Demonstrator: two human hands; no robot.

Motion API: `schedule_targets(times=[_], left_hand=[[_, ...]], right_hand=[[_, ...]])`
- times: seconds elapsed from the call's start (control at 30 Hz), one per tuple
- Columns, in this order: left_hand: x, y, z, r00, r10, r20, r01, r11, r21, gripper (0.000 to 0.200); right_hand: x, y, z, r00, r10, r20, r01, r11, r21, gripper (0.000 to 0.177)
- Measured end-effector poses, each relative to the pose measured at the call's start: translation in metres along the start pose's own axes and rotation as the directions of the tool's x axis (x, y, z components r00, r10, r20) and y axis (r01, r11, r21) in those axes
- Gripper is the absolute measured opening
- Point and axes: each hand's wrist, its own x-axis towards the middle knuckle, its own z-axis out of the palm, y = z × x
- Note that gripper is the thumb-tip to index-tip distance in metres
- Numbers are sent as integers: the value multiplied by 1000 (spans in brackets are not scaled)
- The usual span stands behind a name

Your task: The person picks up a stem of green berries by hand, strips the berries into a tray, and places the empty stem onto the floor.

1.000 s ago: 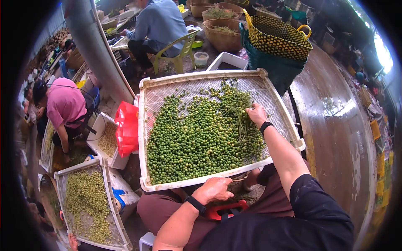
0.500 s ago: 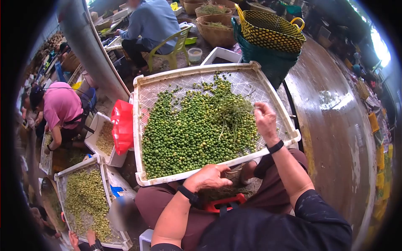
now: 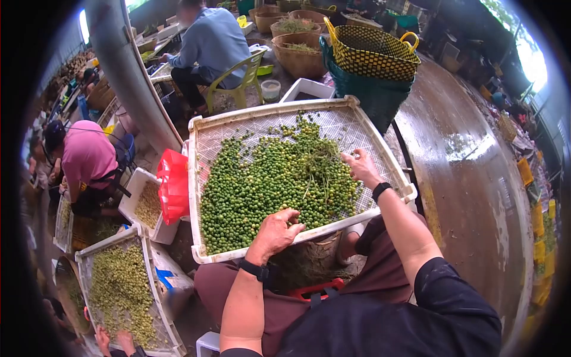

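A white-framed mesh tray (image 3: 392, 160) lies tilted across my lap, with a thick spread of small round green fruits (image 3: 262, 190) on it, some of them yellowish. Thin green stems (image 3: 324, 160) are heaped on the fruits at the right. My right hand (image 3: 363, 168) reaches over the tray's right side, fingers apart, with its fingertips close to that heap. Over the front rim, my left hand (image 3: 277, 235) is low above the fruits, its fingers bent loosely and the thumb apart from them. Nothing shows in either hand.
A red plastic bag (image 3: 172, 185) hangs at the tray's left side. A second tray of yellower fruits (image 3: 122, 288) is at lower left, with another person's hands (image 3: 116, 340) at it. A yellow-black woven basket (image 3: 375, 50) stands beyond the tray. Two seated people work at left.
My left hand has moved up and in from the front rim to above the fruits. My right hand has come left and down toward the stems, its fingers spreading.
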Motion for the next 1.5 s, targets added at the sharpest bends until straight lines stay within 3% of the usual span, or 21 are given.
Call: schedule_targets(times=[0.07,0.13,0.23,0.3,0.37,0.5,0.57,0.7,0.83,0.97,1.1,1.17,1.23,1.3,1.4,1.5], left_hand=[[-2,-1,-2,999,-21,29,21,1000,7,38],[-4,-1,-6,997,-64,43,62,997,44,39],[-3,-3,-10,997,-80,23,78,994,80,41],[-3,-6,-11,998,-65,2,64,993,98,42],[-2,-2,-16,997,-79,8,78,992,100,41],[1,1,-16,999,-30,-18,32,988,149,38],[3,2,-16,999,-31,-24,34,985,167,37],[7,-3,-10,988,0,-155,12,997,73,31],[12,-5,-7,911,78,-405,-104,994,-42,23],[12,2,-3,832,143,-536,-194,980,-40,22],[11,10,3,819,266,-509,-213,964,161,36],[15,10,7,754,394,-526,-246,912,329,45],[20,0,15,742,441,-506,-273,887,373,46],[20,6,19,794,370,-483,-262,924,278,44],[20,11,27,838,274,-471,-254,961,107,32],[20,7,36,870,154,-468,-223,970,-94,22]], right_hand=[[1,0,19,998,-50,-34,52,996,68,79],[2,-7,34,1000,-17,24,10,963,269,77],[18,1,45,991,-17,133,-26,949,313,52],[30,-3,43,999,-24,24,10,881,473,39],[32,-25,18,990,-94,-101,132,857,498,33],[12,-93,-43,868,-363,-340,460,844,274,25],[-4,-117,-64,813,-432,-391,545,800,249,23],[-20,-115,-61,931,-360,-65,356,852,383,20],[-44,-90,-28,948,-296,116,213,861,462,22],[-82,-77,10,928,-237,288,91,893,441,26],[-112,-79,32,804,-390,448,225,898,378,26],[-119,-93,36,787,-450,422,429,891,151,22],[-122,-98,40,530,-791,307,816,574,71,19],[-117,-98,44,412,-872,265,906,422,-21,19],[-134,-114,39,668,-680,303,697,714,66,19],[-136,-112,44,783,-549,294,545,832,101,21]])
